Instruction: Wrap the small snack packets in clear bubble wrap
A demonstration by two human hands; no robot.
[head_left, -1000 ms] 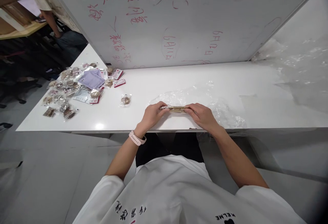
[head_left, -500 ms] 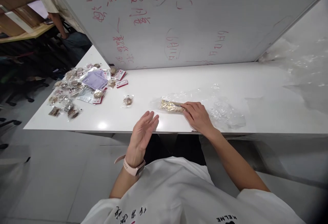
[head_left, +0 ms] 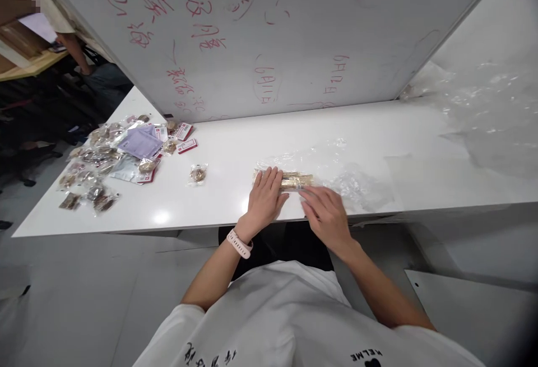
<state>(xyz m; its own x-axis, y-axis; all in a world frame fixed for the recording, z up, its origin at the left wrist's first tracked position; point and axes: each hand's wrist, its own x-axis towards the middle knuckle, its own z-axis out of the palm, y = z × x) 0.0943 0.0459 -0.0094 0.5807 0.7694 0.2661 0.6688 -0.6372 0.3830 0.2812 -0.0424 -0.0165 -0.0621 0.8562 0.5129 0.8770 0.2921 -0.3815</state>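
A gold-coloured long packet lies near the table's front edge, on a sheet of clear plastic film. My left hand rests on the packet's left part with its fingers stretched out flat. At the packet's lower right end is my right hand, its fingers loosely bent and apart, the fingertips touching or close to the edge. It grips nothing that I can see. Crumpled clear film spreads out to the right of this hand. What is inside the packet cannot be made out.
A small wrapped piece lies alone left of my hands. Farther left is a heap of clear-wrapped pieces with a purple packet and red-and-white boxes. A whiteboard stands behind. Plastic sheeting covers the right side.
My left hand has come down from the air onto the gold packet's left part. My right hand has loosened from on top of the packet and sits at its lower right end. The view has shifted.
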